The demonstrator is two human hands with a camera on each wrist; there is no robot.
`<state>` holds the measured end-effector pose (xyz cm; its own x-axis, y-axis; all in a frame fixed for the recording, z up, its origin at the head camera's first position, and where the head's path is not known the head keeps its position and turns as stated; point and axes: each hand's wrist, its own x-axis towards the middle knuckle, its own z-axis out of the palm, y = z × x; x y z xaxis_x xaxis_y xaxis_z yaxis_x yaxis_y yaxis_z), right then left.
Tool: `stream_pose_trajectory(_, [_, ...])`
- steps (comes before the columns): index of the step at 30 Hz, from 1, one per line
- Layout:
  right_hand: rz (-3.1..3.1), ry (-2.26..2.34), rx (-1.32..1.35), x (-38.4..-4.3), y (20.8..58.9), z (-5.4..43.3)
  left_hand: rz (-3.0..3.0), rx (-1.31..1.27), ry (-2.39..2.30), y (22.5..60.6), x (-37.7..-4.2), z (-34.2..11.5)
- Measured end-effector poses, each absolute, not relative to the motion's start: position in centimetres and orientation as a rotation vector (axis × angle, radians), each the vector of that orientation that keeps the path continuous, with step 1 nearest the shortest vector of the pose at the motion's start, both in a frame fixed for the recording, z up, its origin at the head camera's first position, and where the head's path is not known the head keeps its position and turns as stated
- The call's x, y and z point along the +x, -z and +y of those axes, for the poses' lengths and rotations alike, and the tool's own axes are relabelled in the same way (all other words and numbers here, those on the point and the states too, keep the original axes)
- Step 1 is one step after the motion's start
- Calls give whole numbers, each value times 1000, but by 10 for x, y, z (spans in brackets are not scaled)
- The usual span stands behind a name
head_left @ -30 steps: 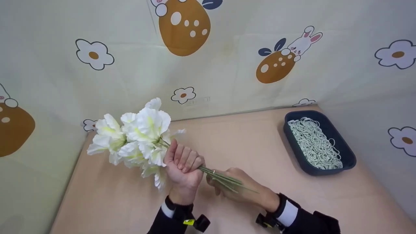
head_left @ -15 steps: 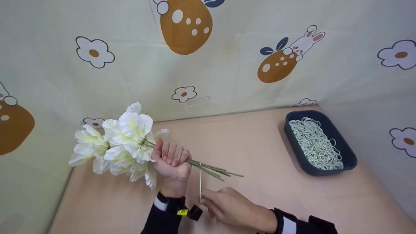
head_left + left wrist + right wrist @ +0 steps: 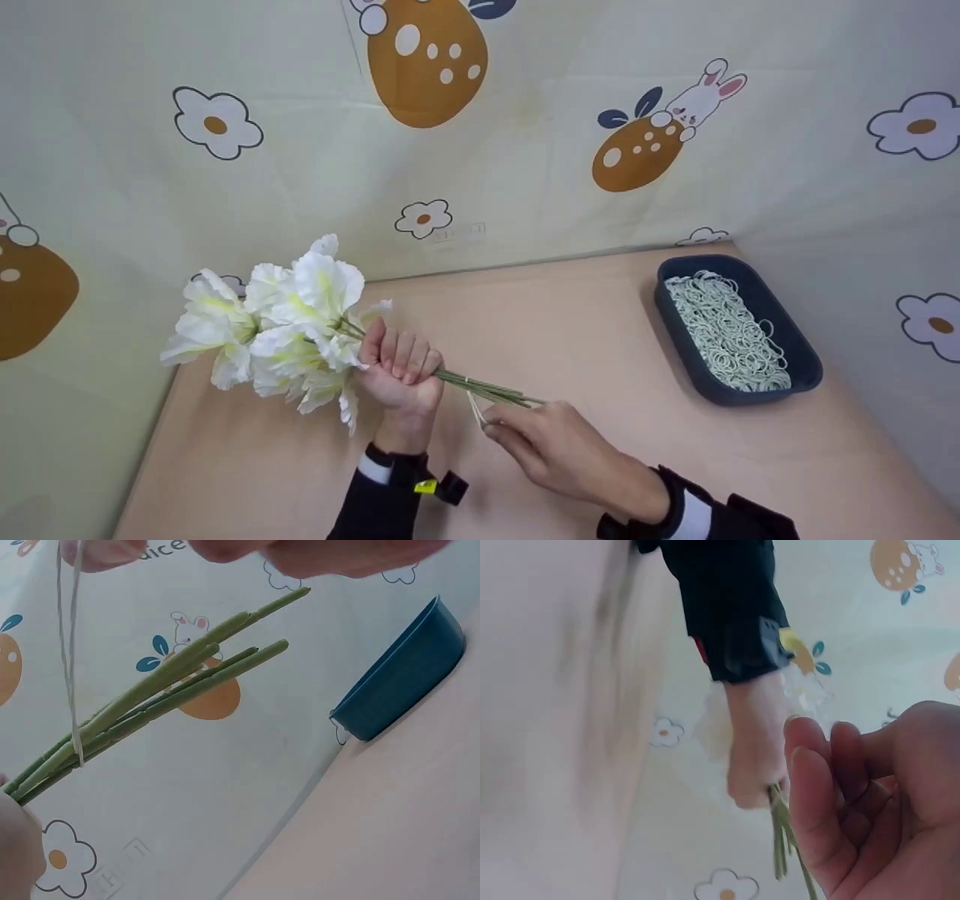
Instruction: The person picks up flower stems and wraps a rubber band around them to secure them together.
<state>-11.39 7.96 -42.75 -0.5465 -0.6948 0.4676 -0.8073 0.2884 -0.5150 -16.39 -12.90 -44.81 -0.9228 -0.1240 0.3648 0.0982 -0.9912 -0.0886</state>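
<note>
My left hand (image 3: 403,375) grips a bunch of white artificial flowers (image 3: 304,315) by the stems, holding it above the table with the blooms to the left. Past the fist, the bare green stems (image 3: 157,694) stick out to the right. A thin pale rubber band (image 3: 475,409) loops round them just beyond the fist. Thumb and fingers of my right hand (image 3: 574,454) pinch the free end of that band and pull it out below the stems. In the left wrist view, its two strands (image 3: 69,645) run taut from the stems up to the fingertips.
At the right of the table (image 3: 577,322) stands a dark blue plastic box (image 3: 804,352) holding a heap of pale rubber bands (image 3: 726,337). A printed cloth (image 3: 525,150) rises as a wall behind and at both sides.
The bouquet has shifted left. My right hand came out from behind the stems, drew the band toward me, then rose right again, so the stretched loop is shorter than half a second ago.
</note>
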Motion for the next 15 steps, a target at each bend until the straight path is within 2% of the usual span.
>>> stream_pose_trajectory(7, [-2316, -1012, 1292, -136, 412, 99, 23, -543, 3143, 446, -162, -124])
stream_pose_trajectory(15, [-2293, -755, 1128, -166, 421, 112, -94, -819, 3403, 445, -160, -114])
